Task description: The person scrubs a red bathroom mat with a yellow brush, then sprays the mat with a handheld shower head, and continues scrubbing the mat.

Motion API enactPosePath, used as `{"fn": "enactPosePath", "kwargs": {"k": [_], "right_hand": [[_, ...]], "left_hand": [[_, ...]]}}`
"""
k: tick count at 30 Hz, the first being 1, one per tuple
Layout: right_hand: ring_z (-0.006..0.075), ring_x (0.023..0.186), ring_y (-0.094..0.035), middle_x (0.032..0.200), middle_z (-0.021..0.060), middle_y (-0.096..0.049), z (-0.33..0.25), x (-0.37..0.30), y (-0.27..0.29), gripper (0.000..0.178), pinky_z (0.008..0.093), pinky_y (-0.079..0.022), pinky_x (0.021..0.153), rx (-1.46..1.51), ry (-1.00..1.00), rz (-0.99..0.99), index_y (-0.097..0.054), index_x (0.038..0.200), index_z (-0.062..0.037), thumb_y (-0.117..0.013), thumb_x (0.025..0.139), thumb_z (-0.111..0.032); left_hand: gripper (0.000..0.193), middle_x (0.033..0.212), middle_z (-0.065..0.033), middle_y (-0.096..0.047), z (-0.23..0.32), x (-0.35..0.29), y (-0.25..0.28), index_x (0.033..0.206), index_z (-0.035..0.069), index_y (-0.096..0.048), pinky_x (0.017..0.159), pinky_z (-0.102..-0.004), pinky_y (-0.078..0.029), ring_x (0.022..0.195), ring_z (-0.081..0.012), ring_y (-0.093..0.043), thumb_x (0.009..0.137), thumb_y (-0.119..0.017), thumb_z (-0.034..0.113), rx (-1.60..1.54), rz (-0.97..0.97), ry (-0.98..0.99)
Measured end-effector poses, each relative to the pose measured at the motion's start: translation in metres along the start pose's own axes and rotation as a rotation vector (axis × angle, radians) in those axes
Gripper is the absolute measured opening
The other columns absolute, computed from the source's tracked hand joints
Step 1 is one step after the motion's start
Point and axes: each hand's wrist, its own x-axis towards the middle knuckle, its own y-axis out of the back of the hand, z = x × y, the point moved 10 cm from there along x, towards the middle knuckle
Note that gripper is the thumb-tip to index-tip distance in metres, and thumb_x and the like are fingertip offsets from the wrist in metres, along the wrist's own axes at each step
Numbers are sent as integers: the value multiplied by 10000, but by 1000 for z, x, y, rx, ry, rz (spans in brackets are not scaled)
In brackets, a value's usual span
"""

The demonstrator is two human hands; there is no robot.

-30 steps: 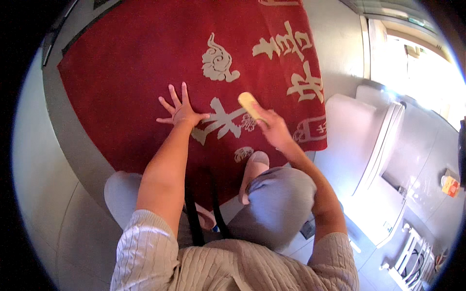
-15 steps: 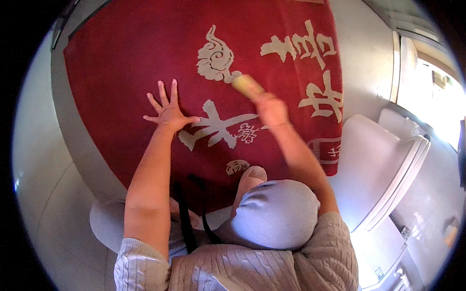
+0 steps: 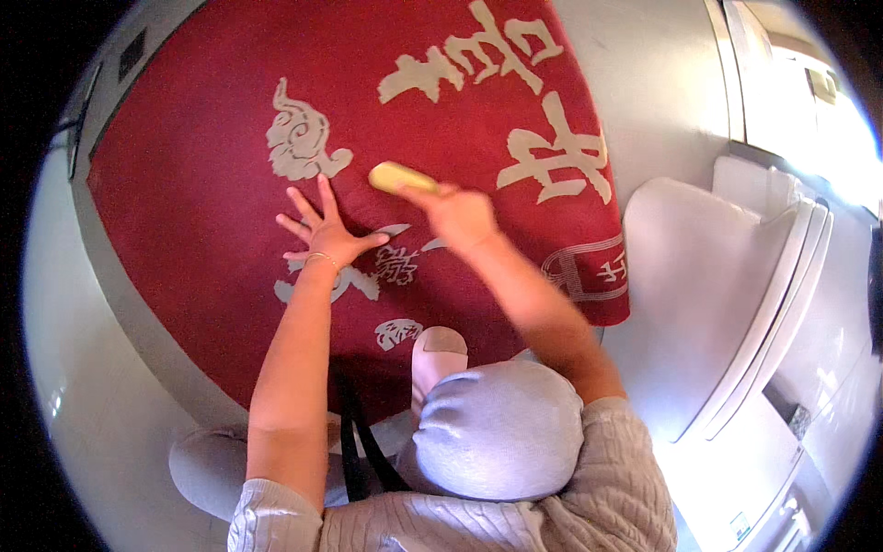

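A large red mat [image 3: 212, 101] with pale grey characters and cloud shapes lies in front of me. My left hand [image 3: 324, 241] rests palm down on it with fingers spread, just below a grey cloud pattern [image 3: 299, 138] and over part of a character. A yellow oblong hand brush [image 3: 401, 178] is in my right hand [image 3: 460, 219], its rounded end pointing left across the mat. The underside of the brush is hidden, so I cannot tell how firmly it touches the surface. My right hand is blurred by motion.
A white toilet [image 3: 708, 294] stands to the right of the mat, close to its edge. My bent knee [image 3: 501, 432] and bare foot [image 3: 440, 354] are at the mat's near side. Pale floor [image 3: 120, 368] borders the left; a bright opening [image 3: 809, 120] lies far right.
The view has shifted, so the mat's pattern appears further left. My left hand has moved rightward across the mat onto the character. The brush has moved rightward from the cloud's tail and turned more level.
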Motion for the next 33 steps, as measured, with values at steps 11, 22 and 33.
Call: {"fn": "enactPosePath", "kwargs": {"k": [11,22,33], "right_hand": [[412,806,-666,888,233,-657,103,-31,8,376,479,-545,692,291,-333,362,-569,1344,-245,-421,1000,-211],[319,774,-681,938,180,-703,279,-124,109,350,448,-546,724,135,-662,568,-581,1335,-253,-420,1025,-274],[365,743,-686,849,191,-669,74,-69,11,437,466,-562,641,-116,-223,87,-587,1312,-334,-471,935,-145]], "left_hand": [[1492,1566,-109,343,19,0,-1,1512,422,190,1020,-822,-106,1421,-505,243,525,-926,509,29,52,27],[1478,1565,-125,341,23,2,-11,1515,408,188,1014,-827,-97,1411,-508,265,532,-906,558,37,52,-3],[1495,1562,-125,346,11,6,-4,1518,402,187,998,-836,-108,1411,-514,258,519,-915,553,37,90,17]]}}
